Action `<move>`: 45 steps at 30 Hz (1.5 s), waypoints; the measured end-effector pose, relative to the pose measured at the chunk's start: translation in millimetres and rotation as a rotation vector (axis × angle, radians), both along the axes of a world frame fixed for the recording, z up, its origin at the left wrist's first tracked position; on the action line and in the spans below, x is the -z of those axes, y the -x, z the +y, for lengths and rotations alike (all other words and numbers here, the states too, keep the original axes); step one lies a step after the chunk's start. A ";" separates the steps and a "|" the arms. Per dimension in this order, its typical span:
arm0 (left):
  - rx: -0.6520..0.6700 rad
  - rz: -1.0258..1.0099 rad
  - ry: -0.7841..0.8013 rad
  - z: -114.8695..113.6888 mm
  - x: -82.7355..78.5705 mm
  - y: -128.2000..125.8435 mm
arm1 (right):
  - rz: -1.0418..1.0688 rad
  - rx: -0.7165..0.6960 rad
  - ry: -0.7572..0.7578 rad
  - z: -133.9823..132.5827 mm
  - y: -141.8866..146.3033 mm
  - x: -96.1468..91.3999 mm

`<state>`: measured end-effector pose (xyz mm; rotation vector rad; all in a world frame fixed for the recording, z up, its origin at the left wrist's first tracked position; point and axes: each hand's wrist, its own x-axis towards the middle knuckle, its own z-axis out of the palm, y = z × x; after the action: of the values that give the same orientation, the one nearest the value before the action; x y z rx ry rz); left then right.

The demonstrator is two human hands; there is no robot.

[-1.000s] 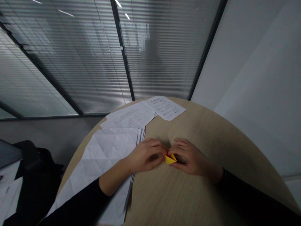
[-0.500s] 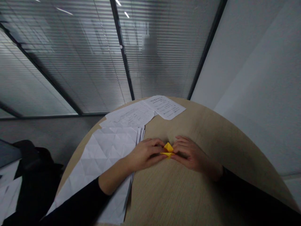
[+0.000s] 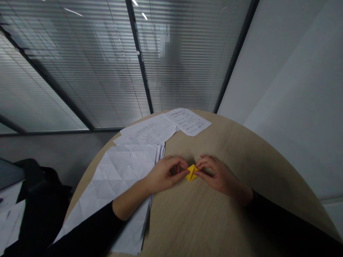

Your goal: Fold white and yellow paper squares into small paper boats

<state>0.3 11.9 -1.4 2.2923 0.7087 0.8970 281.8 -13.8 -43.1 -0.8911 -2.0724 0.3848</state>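
Observation:
Between my two hands is a small piece of folded yellow paper (image 3: 192,172), roughly diamond-shaped, with a crease line running across it. My left hand (image 3: 167,173) pinches its left corner between thumb and fingertips. On the opposite corner, the thumb and index finger of my right hand (image 3: 218,175) are closed. The paper is held just over the wooden table (image 3: 214,221); whether it touches the surface I cannot tell. My left wrist passes over the edge of a stack of creased white paper (image 3: 120,167).
Printed sheets (image 3: 190,122) lie at the table's far edge, overlapping more printed pages (image 3: 152,130). A dark chair (image 3: 40,178) and white papers (image 3: 10,221) are at the lower left. Glass panels with blinds (image 3: 182,85) stand beyond the table, beside a pale wall (image 3: 294,107).
The yellow paper was spread into two points, one up and one toward me; now it is flattened into a single diamond. My fingers have shifted to its left and right corners.

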 end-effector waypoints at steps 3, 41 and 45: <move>-0.012 0.026 -0.033 1.2 -0.1 -1.1 | -0.013 0.011 0.047 -1.4 0.9 -3.1; 0.011 0.034 -0.071 3.6 3.1 -5.1 | 0.093 0.052 0.227 -1.2 6.7 -2.9; -0.024 0.034 -0.044 2.8 5.0 -5.3 | 0.083 0.084 0.225 -0.4 5.5 -3.0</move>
<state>5.5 14.6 -6.4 2.3474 0.7400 0.8947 276.4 -14.2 -40.1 -1.0727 -1.9342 0.6078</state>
